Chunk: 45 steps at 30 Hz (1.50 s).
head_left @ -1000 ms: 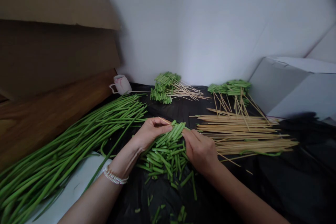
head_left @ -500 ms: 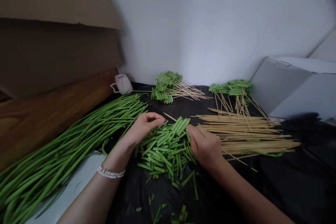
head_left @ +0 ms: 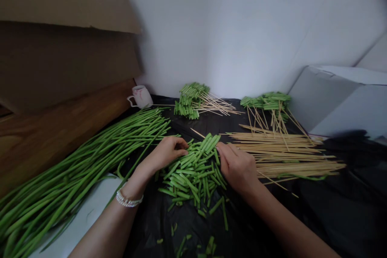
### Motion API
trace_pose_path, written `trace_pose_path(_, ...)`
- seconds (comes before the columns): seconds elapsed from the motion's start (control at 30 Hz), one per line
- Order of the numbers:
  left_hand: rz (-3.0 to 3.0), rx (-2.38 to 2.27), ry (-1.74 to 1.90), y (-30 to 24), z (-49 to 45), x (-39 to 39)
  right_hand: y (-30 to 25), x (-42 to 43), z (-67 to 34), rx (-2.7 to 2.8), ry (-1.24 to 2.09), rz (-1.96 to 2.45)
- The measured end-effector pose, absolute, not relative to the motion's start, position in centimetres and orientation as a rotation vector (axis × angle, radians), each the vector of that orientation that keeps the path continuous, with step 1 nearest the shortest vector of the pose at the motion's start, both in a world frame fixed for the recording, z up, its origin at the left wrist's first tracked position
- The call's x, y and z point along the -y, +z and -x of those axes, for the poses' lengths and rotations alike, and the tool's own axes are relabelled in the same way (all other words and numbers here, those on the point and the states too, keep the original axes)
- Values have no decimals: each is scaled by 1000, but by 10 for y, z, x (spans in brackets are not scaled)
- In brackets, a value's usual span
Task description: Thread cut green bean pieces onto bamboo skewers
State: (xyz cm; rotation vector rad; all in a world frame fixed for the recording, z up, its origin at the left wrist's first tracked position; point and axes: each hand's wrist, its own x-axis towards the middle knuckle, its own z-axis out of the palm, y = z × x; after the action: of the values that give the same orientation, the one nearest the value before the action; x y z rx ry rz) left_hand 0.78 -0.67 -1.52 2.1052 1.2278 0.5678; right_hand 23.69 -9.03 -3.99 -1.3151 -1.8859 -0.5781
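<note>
My right hand (head_left: 237, 165) is closed around the blunt end of a bamboo skewer (head_left: 197, 132). Several short green pieces (head_left: 209, 144), which look like cut garlic scape, are threaded side by side on it, and its bare tip points up and left. Beneath lies a loose pile of cut pieces (head_left: 187, 181) on black plastic sheeting (head_left: 145, 225). At the pile's upper left edge is my left hand (head_left: 171, 151), thumb and fingers curled together; whatever is between the fingertips is hidden. A beaded bracelet (head_left: 128, 199) circles the left wrist.
Long uncut garlic scapes (head_left: 99, 157) lie at left, partly over a white board (head_left: 93, 201). Loose skewers (head_left: 296, 155) spread at right. Filled skewers (head_left: 190, 96) and another filled bunch (head_left: 269, 100) lie at the back, near a white mug (head_left: 142, 97). Boxes (head_left: 338, 96) stand at right.
My left hand has drawn slightly down from the skewer's tip toward the pile. My right hand and the skewer have shifted a little right.
</note>
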Motion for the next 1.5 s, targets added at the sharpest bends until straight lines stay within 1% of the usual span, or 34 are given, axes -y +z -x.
trace_pose_path(0.13,-2266,-1259,483,-12,-10,8,-40,90,-236,1884,-582,1311)
trace_pose_path(0.3,-2219,-1183,614,-12,-9,6,-41,90,-236,1881,-579,1312)
trace_pose_path(0.4,-1858,-1169,770,-11,-10,6,-41,90,-236,1884,-573,1313)
trace_pose_path(0.53,-1205,-953,900,-7,-12,7,-42,91,-235,1910,-541,1310)
trace_pose_path(0.6,-1005,-865,926,-6,-13,8,-42,91,-235,1916,-533,1311)
trace_pose_path(0.7,-855,-822,941,-6,-16,8,-42,92,-235,1921,-529,1307)
trace_pose_path(1.1,-808,-790,968,-7,-21,11,-42,91,-235,1933,-503,1313)
trace_pose_path(1.5,-865,-887,1056,-10,-28,12,-41,93,-233,1943,-539,1324)
